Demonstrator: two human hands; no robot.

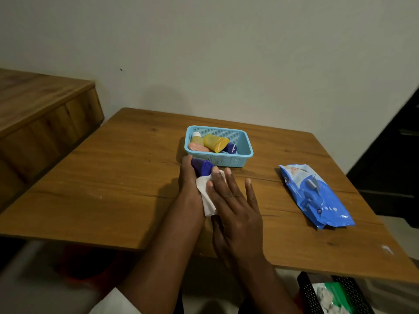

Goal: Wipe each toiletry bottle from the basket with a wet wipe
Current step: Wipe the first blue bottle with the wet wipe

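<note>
the left hand (188, 177) was wrapped around a dark blue bottle (202, 167), holding it just above the wooden table (113, 177) right in front of the light blue basket (244, 152), its cap end pointing toward the basket. the right hand (235, 205) lay flat with fingers spread, pressing a white wet wipe (205, 196) against the bottle's side; the wipe hung down between the two hands. inside the basket lay a yellow bottle (215, 142) tilted across the others, a small bottle with a white cap (196, 138) at the far left corner, a peach bottle (197, 147) and another dark blue bottle (231, 148). well to the right on the table lay a blue wet wipe pack (317, 196), apart from the basket.
</note>
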